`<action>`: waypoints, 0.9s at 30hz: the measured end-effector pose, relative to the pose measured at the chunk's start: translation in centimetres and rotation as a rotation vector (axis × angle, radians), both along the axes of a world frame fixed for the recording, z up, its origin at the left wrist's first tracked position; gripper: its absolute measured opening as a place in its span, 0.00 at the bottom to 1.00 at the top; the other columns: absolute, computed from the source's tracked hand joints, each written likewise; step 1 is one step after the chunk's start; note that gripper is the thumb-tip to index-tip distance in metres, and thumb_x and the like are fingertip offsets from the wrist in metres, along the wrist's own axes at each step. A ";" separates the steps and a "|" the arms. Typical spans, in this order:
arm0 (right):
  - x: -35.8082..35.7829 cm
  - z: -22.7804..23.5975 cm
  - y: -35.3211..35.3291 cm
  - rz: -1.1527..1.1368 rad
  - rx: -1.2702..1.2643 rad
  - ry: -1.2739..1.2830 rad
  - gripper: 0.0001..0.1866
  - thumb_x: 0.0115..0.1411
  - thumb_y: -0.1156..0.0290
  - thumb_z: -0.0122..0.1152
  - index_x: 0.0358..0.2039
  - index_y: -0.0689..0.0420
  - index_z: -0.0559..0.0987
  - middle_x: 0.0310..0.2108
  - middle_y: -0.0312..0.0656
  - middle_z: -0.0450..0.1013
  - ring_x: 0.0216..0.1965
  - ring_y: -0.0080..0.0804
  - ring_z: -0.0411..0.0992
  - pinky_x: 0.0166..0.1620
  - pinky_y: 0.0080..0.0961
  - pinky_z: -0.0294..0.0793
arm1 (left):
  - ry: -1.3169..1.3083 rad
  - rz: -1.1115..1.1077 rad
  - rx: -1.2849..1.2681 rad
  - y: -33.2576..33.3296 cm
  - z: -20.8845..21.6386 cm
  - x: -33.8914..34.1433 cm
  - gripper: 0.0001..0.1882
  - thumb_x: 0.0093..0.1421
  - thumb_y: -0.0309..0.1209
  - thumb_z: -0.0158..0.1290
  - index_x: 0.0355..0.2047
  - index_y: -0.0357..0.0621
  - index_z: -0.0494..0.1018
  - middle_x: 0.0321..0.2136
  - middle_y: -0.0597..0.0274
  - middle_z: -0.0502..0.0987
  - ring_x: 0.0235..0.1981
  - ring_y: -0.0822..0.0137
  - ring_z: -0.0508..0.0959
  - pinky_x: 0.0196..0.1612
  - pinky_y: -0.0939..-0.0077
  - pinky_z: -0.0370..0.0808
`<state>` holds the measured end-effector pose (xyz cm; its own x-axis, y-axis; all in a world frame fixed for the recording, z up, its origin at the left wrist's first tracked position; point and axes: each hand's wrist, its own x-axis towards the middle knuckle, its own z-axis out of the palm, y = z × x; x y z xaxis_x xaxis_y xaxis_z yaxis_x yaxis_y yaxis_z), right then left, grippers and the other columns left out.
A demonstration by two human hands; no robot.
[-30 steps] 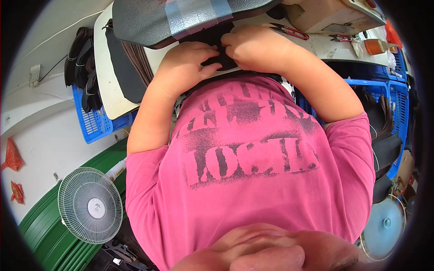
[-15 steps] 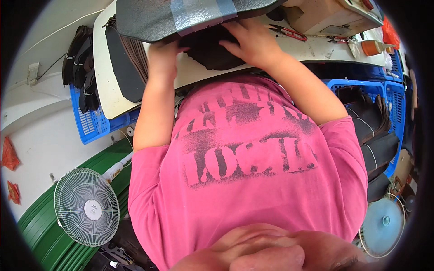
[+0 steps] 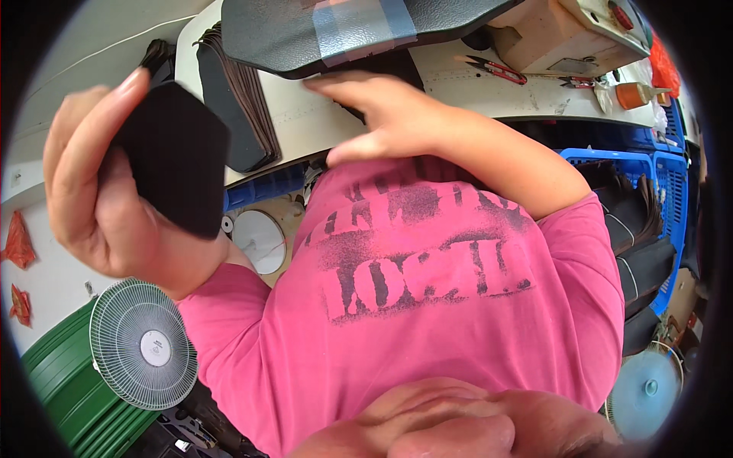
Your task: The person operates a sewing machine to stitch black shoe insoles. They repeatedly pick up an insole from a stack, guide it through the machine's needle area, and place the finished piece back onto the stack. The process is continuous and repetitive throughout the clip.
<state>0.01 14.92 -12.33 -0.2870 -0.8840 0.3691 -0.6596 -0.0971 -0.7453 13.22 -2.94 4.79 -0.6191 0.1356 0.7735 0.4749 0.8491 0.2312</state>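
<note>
My left hand is raised at the left, away from the table. Its fingers and thumb are closed round a flat, plain black, angular piece, whose kind I cannot make out. My right hand hovers at the table's near edge with thumb and fingers apart, holding nothing. Behind it a dark, flat sheet of material lies on the white table, partly hidden by the hand. Above that sheet juts a black, textured padded board crossed by grey tape.
A stack of dark strips lies left of the board. Red-handled snips and an orange bottle are on the right of the table. A blue crate holds tied dark bundles. A white fan stands lower left.
My left hand has left the table and swung up to the left, now holding the black angular piece. My right hand has drawn back toward the table's near edge.
</note>
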 end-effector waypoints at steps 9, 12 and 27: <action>2.3 3.0 -0.5 0.469 0.085 -1.095 0.31 0.48 0.66 0.72 0.50 0.68 0.72 0.46 0.45 0.73 0.47 0.31 0.71 0.54 0.27 0.69 | -0.602 0.205 0.134 1.2 -0.8 -10.3 0.19 0.53 0.18 0.43 0.45 0.37 0.76 0.34 0.61 0.77 0.36 0.74 0.73 0.43 0.82 0.70; 1.8 1.7 0.8 0.461 -0.077 -1.585 0.29 0.49 0.76 0.67 0.52 0.65 0.70 0.46 0.47 0.74 0.47 0.36 0.73 0.55 0.34 0.69 | -0.715 -0.033 0.414 -4.7 -4.5 -11.4 0.16 0.58 0.19 0.46 0.46 0.34 0.75 0.43 0.55 0.77 0.45 0.70 0.75 0.49 0.80 0.68; 2.7 3.6 3.8 0.438 -0.144 -1.120 0.20 0.65 0.66 0.54 0.51 0.68 0.70 0.46 0.41 0.74 0.48 0.24 0.69 0.53 0.25 0.68 | -0.391 0.113 -0.428 -1.6 -4.8 -12.9 0.12 0.53 0.21 0.49 0.36 0.41 0.80 0.38 0.62 0.79 0.42 0.63 0.76 0.48 0.73 0.71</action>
<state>2.67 18.75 -8.69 -0.1974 -0.9575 0.2105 0.4533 -0.2796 -0.8464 0.32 -4.59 -0.01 -0.8763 0.3020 0.3755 0.3245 0.9459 -0.0034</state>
